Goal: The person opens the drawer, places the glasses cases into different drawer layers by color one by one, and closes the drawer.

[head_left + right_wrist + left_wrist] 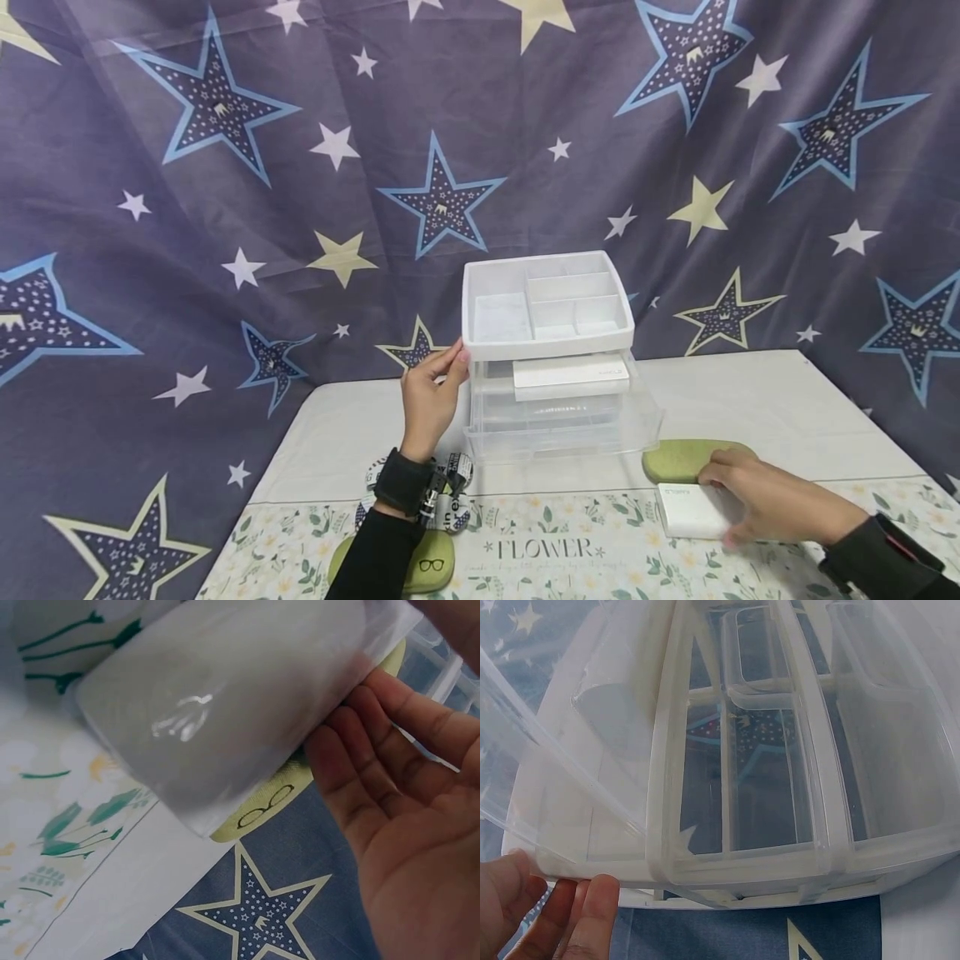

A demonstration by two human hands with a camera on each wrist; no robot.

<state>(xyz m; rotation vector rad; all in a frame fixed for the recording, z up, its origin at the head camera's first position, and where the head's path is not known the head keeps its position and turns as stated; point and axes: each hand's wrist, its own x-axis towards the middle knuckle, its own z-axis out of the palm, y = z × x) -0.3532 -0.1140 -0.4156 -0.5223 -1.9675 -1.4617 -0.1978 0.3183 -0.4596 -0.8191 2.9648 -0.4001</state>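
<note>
A clear drawer organizer (pixel 551 421) with a white compartment tray (pixel 555 342) on top stands at the back of the table. Its upper drawer sticks out, and a white box (pixel 570 379) lies inside. My left hand (pixel 433 396) grips the organizer's left edge by the tray, thumb in front; its fingers (pixel 592 915) show at the frame's edge in the left wrist view. At the right, my right hand (pixel 768 496) holds another white box (pixel 690 511) between thumb and fingers. That box looks glossy in the right wrist view. Behind it lies a green glasses case (pixel 686 457).
Another green glasses case (pixel 432 562) with a glasses print lies at the front left, partly under the left forearm. Beside the left wrist sits a black-and-white lettered item (pixel 455 500), partly hidden. A floral mat (pixel 555 575) covers the table's front; a starry curtain (pixel 525 192) hangs behind.
</note>
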